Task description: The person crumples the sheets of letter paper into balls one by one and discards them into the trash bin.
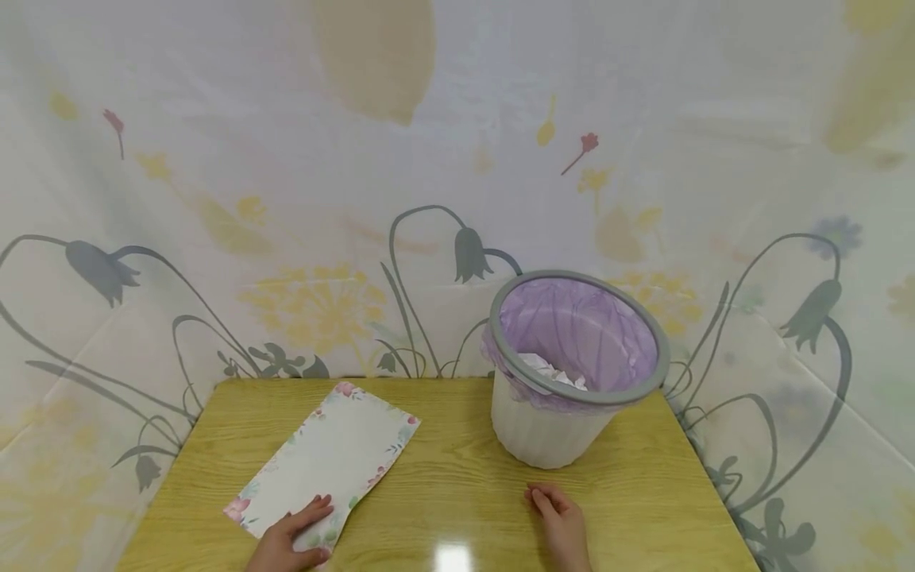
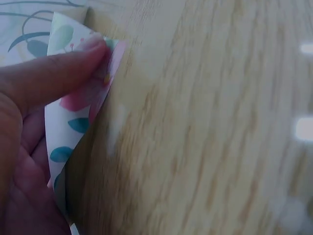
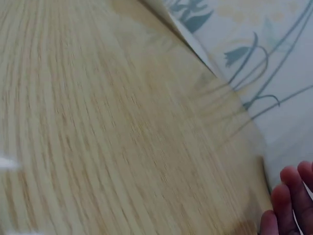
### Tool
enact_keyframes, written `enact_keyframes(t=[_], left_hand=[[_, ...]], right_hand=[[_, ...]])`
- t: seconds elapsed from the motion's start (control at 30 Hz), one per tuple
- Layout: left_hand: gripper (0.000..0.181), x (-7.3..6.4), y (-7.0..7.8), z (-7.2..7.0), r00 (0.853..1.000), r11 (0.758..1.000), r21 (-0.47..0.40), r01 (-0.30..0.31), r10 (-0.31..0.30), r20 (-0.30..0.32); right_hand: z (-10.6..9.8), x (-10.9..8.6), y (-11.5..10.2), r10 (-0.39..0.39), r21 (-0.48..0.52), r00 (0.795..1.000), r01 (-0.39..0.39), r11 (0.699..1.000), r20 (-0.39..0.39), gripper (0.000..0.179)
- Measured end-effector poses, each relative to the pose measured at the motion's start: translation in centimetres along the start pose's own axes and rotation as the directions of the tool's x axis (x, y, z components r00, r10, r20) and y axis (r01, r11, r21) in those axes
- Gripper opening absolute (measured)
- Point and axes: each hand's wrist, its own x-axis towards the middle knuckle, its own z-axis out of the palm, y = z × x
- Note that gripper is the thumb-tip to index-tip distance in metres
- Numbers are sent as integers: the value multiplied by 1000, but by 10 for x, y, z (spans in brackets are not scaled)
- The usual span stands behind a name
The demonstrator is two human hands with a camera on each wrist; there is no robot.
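A sheet of paper (image 1: 343,453) with a printed floral border lies slantwise on the left part of the wooden table. My left hand (image 1: 289,540) grips its near corner, fingers reaching over the white face. In the left wrist view the thumb (image 2: 73,63) presses on the printed corner, and the paper's edge bends up off the wood. My right hand (image 1: 561,524) is by the table's front, fingers loosely bent and holding nothing. Its fingertips (image 3: 282,198) show at the lower corner of the right wrist view. The nearest thing to it is a white waste bin (image 1: 550,433).
The bin has a grey rim (image 1: 661,349) and a purple liner bag (image 1: 593,318), with crumpled white paper (image 1: 550,369) inside. A flower-patterned cloth (image 1: 457,159) hangs behind and beside the wooden table (image 1: 443,469).
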Motion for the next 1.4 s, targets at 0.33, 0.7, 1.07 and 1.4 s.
enact_keyframes(t=[0.33,0.7,1.07,1.4], left_hand=[[46,16,11,17,955,971,-116,-209,228,187],[42,43,25,40,922,975,-181,-132,188,340],[38,46,31,46,926,984,-168,57,11,377],[37,46,33,51,959,986,-158,61,-14,284]], right_hand=[[15,-1,3,-162,-172,986,167,971,46,22],[48,22,7,-327,-318,938,346,883,114,37],[67,23,12,-412,-514,907,394,762,84,47],[66,23,1,-298,-545,952,284,789,65,66]])
